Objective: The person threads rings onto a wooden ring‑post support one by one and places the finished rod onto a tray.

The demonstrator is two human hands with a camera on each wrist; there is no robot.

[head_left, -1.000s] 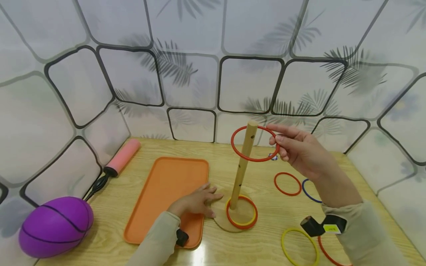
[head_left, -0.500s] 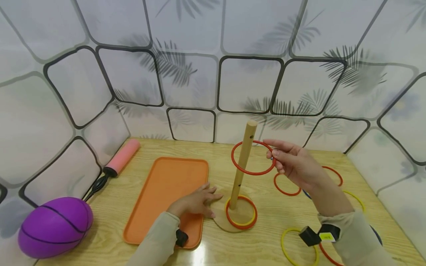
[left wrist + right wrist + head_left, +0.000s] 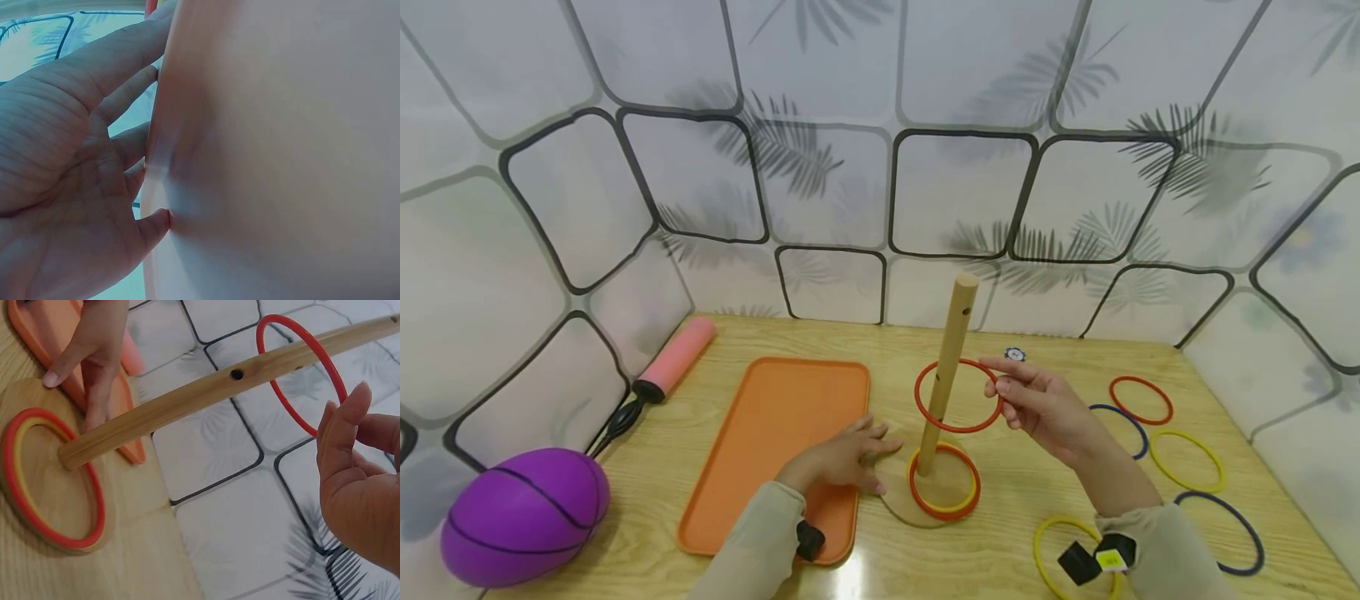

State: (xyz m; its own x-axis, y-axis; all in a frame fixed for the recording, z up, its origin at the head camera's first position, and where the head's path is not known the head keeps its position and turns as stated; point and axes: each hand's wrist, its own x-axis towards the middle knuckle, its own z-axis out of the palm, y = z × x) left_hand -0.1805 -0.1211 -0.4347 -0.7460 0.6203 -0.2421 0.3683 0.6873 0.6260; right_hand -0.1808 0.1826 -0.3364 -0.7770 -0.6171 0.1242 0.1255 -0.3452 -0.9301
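My right hand [image 3: 1045, 408] pinches a red ring [image 3: 958, 430] by its right side between thumb and fingers. The ring encircles an upright wooden post [image 3: 955, 333], roughly halfway up. At the foot of the post, another red ring [image 3: 99, 506] and a yellow ring [image 3: 22, 469] lie on the round wooden base [image 3: 898, 500]. My left hand [image 3: 842, 462] is low over the right edge of an orange tray [image 3: 797, 392], fingers spread, fingertips right at the base's left rim. In the left wrist view its fingers lie along the tray's edge.
Loose red [image 3: 1171, 408], blue [image 3: 1255, 542] and yellow [image 3: 1222, 475] rings lie on the table at right. A small patterned chip [image 3: 1015, 354] lies behind my right hand. At left are a purple ball [image 3: 527, 517] and a pink hand pump [image 3: 677, 358].
My right hand has lowered the red ring along the post, from near its top to about its middle. The left hand has stayed in place.
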